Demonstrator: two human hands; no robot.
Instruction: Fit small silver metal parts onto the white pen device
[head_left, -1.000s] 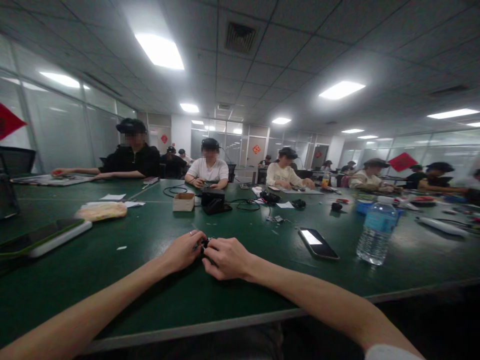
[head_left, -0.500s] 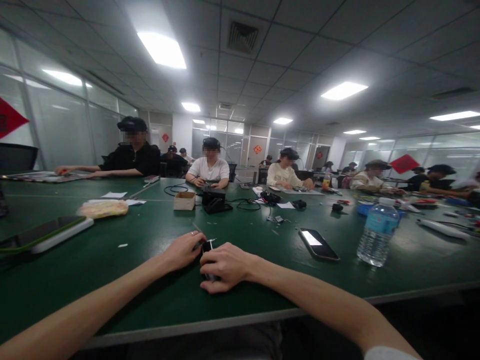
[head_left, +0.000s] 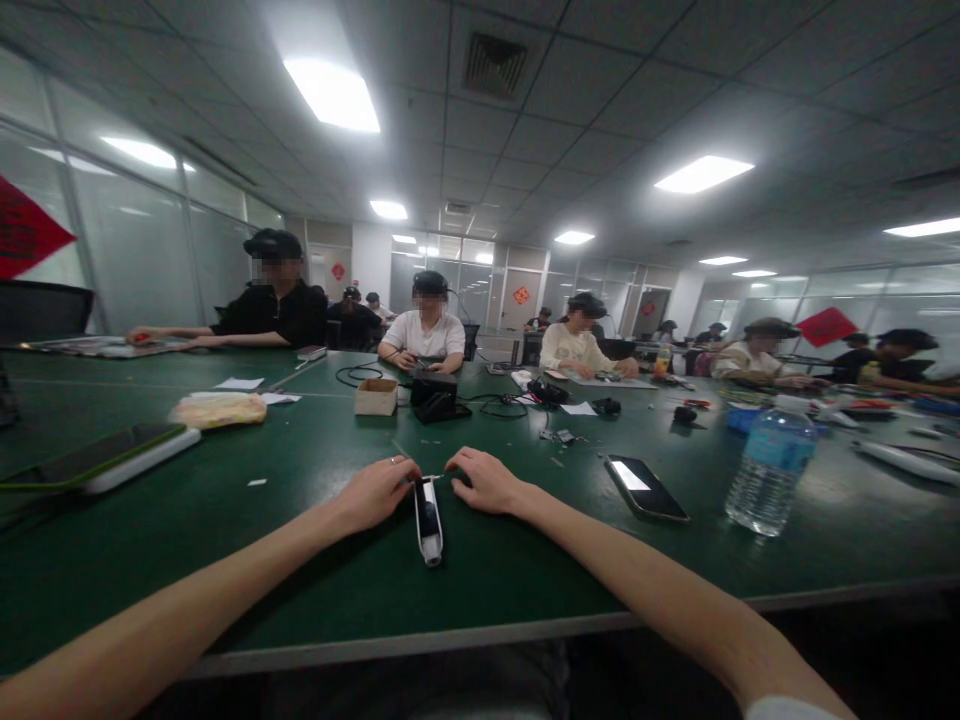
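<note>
Both hands have released their hold. The left hand (head_left: 373,494) and the right hand (head_left: 487,480), closed together around a small dark item in the earlier views, now lie open and palm-down on the green table (head_left: 225,570), neither clenched nor grasping. The item now shows as one slim white-and-black device (head_left: 428,520), resting flat and unsupported between the two hands and reaching slightly nearer the person than they do. One thin metal wire (head_left: 433,477) projects from its far end toward the right hand. The left fingertips stop just beside that end; whether they touch it cannot be determined from this view. The right fingertips rest on the table near the device, slightly apart from it. One ring (head_left: 393,460) is worn on the left hand. Ahead of the hands are one cardboard box (head_left: 376,397) and one black cabled unit (head_left: 433,398). Right of the right hand lie one smartphone (head_left: 645,488) and one water bottle (head_left: 771,480). Left of the left hand lies one green-edged phone (head_left: 105,470). Five co-workers (head_left: 427,325) sit along the far side, well apart from the hands.
</note>
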